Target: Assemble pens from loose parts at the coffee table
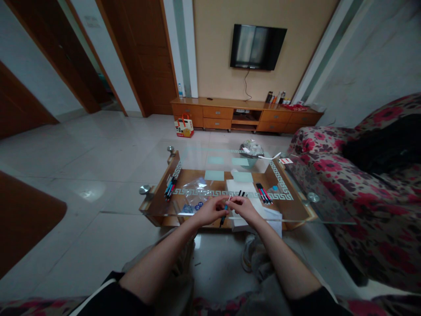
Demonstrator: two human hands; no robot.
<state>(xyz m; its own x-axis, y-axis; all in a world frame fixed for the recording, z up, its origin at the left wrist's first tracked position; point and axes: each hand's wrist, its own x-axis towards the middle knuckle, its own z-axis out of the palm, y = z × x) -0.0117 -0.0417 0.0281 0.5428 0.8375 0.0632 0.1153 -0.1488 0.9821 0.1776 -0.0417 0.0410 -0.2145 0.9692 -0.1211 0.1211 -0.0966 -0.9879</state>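
Note:
Over the near edge of the glass coffee table [164,213], my two hands meet. My left hand [212,211] is closed around a pen [223,219] with a blue part and a dark lower end pointing down. Fingertips of my right hand [244,207] are pinched together at the pen's upper end, where a thin white piece [229,199] shows; whether it belongs to the pen I cannot tell. Just beyond my right hand lie short black pen parts [241,193]. A group of red, blue and black pens [264,193] lies to the right, another group of pens [170,188] to the left.
A clear plastic bag [197,188] lies left of my hands, white paper [274,216] to the right. Toward the far side are a bin [251,151] with a bag liner and a red-and-white card [286,161]. A flowered sofa [362,175] stands at the right.

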